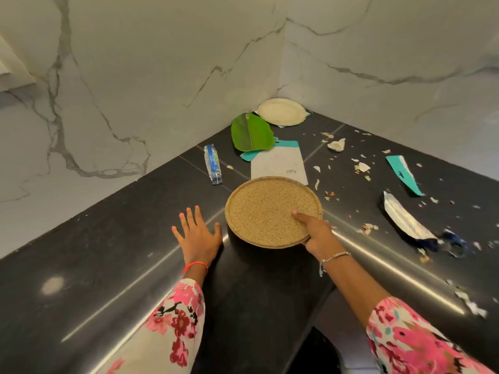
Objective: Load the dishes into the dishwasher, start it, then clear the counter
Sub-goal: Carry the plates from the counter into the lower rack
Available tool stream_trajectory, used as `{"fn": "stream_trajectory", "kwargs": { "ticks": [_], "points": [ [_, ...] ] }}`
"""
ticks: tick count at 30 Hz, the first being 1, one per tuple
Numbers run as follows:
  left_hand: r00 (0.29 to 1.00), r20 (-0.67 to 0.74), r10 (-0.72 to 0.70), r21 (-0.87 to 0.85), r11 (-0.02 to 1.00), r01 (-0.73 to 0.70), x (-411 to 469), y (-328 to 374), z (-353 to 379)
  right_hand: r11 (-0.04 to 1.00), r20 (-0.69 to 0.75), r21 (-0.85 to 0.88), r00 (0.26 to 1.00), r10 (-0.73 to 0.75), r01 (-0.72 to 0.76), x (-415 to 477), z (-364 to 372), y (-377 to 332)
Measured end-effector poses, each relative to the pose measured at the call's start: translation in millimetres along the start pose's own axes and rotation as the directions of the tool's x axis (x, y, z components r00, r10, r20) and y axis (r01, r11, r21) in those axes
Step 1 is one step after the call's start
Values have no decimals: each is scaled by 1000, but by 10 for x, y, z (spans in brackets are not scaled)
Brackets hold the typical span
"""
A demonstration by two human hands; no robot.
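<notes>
Marble corner above a dark counter

Two walls (167, 76) of white marble with grey veins meet in a corner seam (282, 63) at upper centre; the left wall's heaviest vein runs down its left side and loops low towards the counter; the right wall carries a long vein slanting rightwards from the seam; a pale ledge or fitting (10, 74) juts in at the far left, too cut off to identify; the black polished counter (108, 252) wraps the corner in an L below the seam, with thin joint lines running out from it; bright streaks of reflected light cross the counter's front edges; a soft round glare (52, 286) sits at its lower left.
</notes>
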State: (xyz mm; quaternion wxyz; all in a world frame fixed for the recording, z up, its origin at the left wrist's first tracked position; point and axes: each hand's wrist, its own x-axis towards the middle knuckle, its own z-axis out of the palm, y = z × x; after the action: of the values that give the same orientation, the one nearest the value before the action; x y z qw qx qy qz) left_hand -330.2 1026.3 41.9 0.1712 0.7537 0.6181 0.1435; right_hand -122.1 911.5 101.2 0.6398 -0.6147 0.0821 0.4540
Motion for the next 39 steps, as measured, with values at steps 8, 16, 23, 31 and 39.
{"fn": "stream_trajectory", "kwargs": {
  "ticks": [8,16,23,31,39],
  "points": [
    [970,75,233,42,971,-236,-1007,130,42,995,-55,73,996,-66,70,-831,-1272,210],
    [928,148,341,113,927,-359,-2582,251,203,990,-60,112,995,-83,89,-1813,-2804,735],
    [863,273,425,23,894,-447,-4442,179,483,996,-157,86,987,-18,32,-2763,-4334,1420],
    [739,464,489,7,832,-555,-6300,-101,765,996,-375,68,924,79,-58,-3559,-5615,2328],
    [634,553,540,-24,771,-636,-7903,-480,960,996,-512,52,854,86,-69,-4384,-6528,3462]
  ]
}}
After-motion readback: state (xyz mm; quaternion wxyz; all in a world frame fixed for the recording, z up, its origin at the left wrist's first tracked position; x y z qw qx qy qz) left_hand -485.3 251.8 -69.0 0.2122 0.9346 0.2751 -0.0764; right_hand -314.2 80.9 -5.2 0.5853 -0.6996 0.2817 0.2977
